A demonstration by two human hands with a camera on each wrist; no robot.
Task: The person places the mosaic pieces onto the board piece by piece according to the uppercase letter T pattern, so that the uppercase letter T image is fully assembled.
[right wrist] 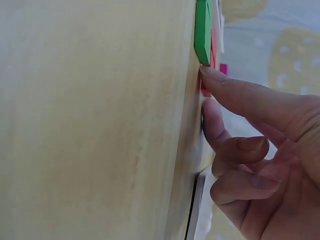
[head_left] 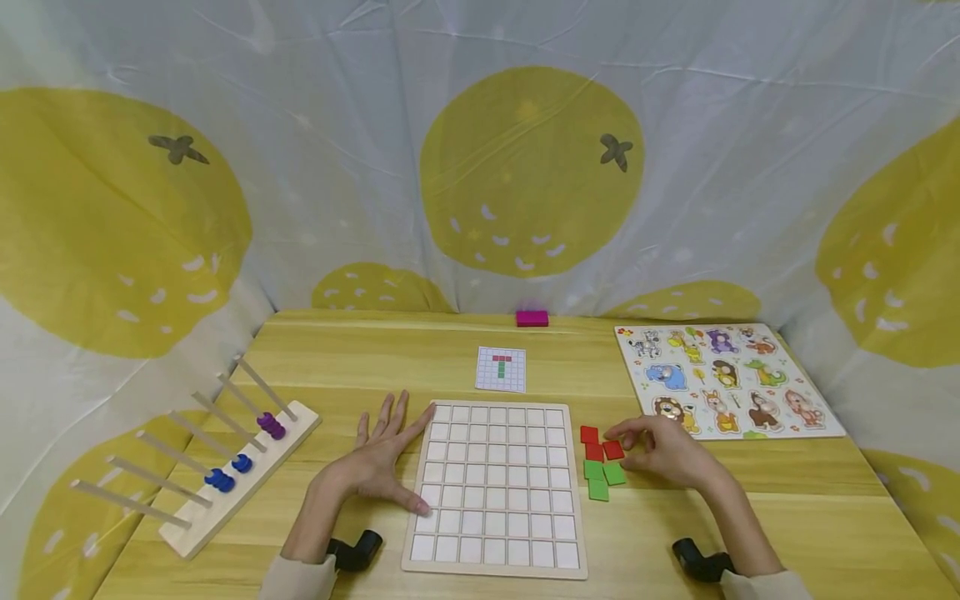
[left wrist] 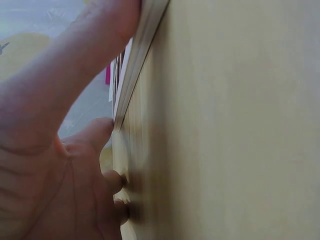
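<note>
**Red square tile [head_left: 613, 450] beside the right hand [head_left: 666, 448], its corners within the fingers' compass**

The tile lay flat on the worktop [head_left: 450, 367], just left of the right hand, with the index fingertip by its upper edge and the thumb tip near its lower right corner. That hand was bent into a pinching shape, its remaining fingers curled; whether thumb and index had actually tightened on the tile, I cannot tell from either view.

Further left of the right hand lay two more red tiles [head_left: 589, 435], and slightly nearer the person, three green tiles [head_left: 597, 489], all in one loose cluster. Beyond the cluster was the wooden grid board [head_left: 495, 572]. The left hand [head_left: 375, 468] was spread with its fingers extended, the thumb over the board's left border and the index finger at its far left corner.

Ahead of both hands and between them was the pattern card [head_left: 501, 369]. Farther out from the right hand lay the animal puzzle board [head_left: 828, 429]; well to the left of the left hand stood the wooden peg rack [head_left: 236, 496].

The tile looked light, stiff and hardly fragile, though its smooth face might slide under a fingertip. Being low and flat, it would probably be best taken by two opposite edges, from the free right side, without nudging the neighbouring tiles.
</note>
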